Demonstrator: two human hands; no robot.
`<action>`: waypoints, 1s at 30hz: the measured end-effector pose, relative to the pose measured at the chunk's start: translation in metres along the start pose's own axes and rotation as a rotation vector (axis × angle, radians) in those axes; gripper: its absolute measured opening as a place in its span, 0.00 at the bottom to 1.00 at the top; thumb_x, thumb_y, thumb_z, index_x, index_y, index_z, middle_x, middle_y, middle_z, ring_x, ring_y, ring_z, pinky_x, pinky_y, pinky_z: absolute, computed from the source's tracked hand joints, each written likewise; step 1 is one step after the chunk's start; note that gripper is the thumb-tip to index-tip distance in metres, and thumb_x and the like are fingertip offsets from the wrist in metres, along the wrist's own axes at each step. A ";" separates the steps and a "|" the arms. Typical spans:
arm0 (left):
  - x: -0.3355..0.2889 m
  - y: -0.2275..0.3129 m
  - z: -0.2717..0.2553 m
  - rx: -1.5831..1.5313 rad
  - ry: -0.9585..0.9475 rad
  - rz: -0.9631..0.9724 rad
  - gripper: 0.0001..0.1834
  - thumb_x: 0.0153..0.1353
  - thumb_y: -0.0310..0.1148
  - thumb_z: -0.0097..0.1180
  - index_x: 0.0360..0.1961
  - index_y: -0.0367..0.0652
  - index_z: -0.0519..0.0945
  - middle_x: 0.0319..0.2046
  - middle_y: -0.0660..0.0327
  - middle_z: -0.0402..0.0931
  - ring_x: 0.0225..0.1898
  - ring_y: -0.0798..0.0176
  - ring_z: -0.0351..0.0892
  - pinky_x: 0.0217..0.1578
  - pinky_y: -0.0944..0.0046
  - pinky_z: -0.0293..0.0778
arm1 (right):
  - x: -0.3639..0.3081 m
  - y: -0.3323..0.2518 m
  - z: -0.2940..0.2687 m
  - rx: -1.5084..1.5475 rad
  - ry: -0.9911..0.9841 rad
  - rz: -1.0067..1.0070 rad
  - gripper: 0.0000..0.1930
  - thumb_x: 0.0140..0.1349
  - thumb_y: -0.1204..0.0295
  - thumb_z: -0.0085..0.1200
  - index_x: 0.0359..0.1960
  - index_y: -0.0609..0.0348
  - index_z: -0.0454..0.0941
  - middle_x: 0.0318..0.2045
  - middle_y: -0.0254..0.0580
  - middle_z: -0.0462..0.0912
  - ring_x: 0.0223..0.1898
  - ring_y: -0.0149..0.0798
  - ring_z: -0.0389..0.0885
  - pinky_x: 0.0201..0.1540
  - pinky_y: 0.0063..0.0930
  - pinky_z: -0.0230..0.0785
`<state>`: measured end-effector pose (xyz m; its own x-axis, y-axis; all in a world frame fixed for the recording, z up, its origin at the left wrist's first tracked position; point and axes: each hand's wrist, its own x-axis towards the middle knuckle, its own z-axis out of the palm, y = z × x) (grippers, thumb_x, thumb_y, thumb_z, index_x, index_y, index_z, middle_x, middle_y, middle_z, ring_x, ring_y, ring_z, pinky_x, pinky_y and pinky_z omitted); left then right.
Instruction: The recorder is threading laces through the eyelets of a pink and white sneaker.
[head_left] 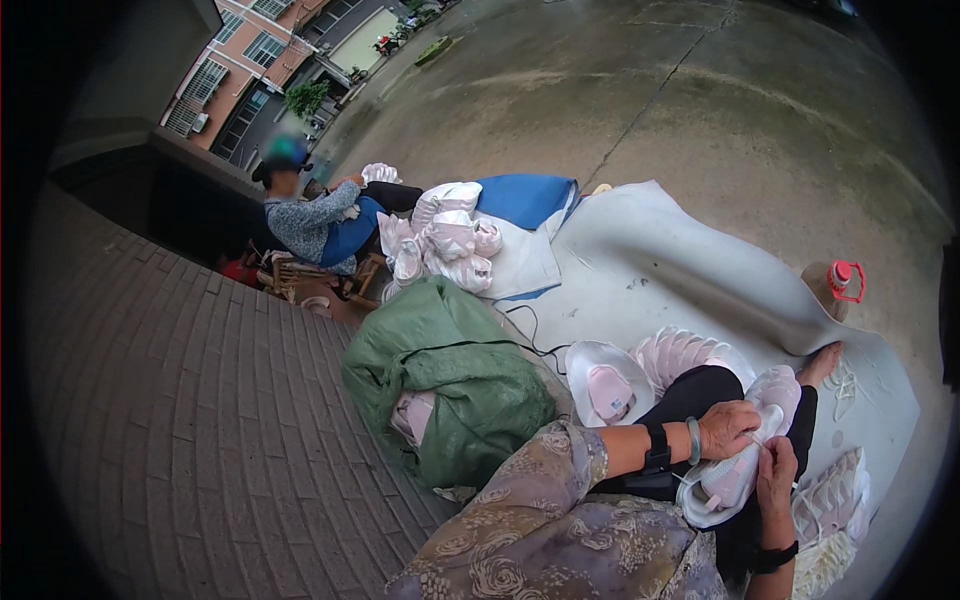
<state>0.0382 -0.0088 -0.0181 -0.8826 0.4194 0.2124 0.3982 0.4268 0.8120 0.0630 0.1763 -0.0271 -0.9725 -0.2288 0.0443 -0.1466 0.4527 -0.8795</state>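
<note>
A pink and white sneaker lies across my lap, on black trousers. Over its lacing, my left hand is closed, fingertips pinched at a thin white shoelace. My right hand is closed too, its thumb and fingers pinching at the lace from the shoe's right side. The exact grip of the fingertips is small and partly hidden. Beside my left knee stand another pink and white shoe piece and a nested row of similar ones. More laced shoes lie at my right, by a bundle of cream laces.
A pale sheet covers the ground ahead, with loose laces and a red-capped bottle at its right. A green sack stands at my left. Beyond it are piled shoes and a seated person. A brick-patterned surface fills the left.
</note>
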 end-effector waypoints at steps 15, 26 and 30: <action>0.006 -0.012 0.019 0.111 0.118 0.094 0.04 0.45 0.31 0.52 0.22 0.43 0.74 0.23 0.54 0.68 0.27 0.49 0.72 0.27 0.56 0.69 | 0.025 0.003 0.001 0.138 -0.174 0.211 0.04 0.54 0.77 0.46 0.24 0.64 0.68 0.20 0.32 0.69 0.24 0.26 0.64 0.28 0.21 0.60; 0.004 -0.009 0.027 0.165 0.169 0.139 0.06 0.45 0.28 0.50 0.25 0.39 0.71 0.26 0.51 0.68 0.28 0.47 0.73 0.26 0.53 0.70 | 0.025 0.007 0.001 0.018 -0.187 0.094 0.04 0.53 0.79 0.45 0.24 0.65 0.65 0.19 0.38 0.68 0.23 0.30 0.64 0.28 0.24 0.61; 0.001 -0.006 0.027 0.155 0.182 0.071 0.06 0.44 0.28 0.50 0.26 0.38 0.70 0.26 0.51 0.67 0.28 0.47 0.73 0.26 0.52 0.69 | 0.027 -0.005 -0.001 -0.016 -0.205 0.066 0.04 0.53 0.78 0.45 0.23 0.64 0.65 0.18 0.37 0.68 0.22 0.29 0.64 0.28 0.24 0.61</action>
<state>0.0416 0.0104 -0.0379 -0.8760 0.3074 0.3716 0.4818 0.5251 0.7015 0.0377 0.1682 -0.0209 -0.9229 -0.3684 -0.1118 -0.0885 0.4857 -0.8697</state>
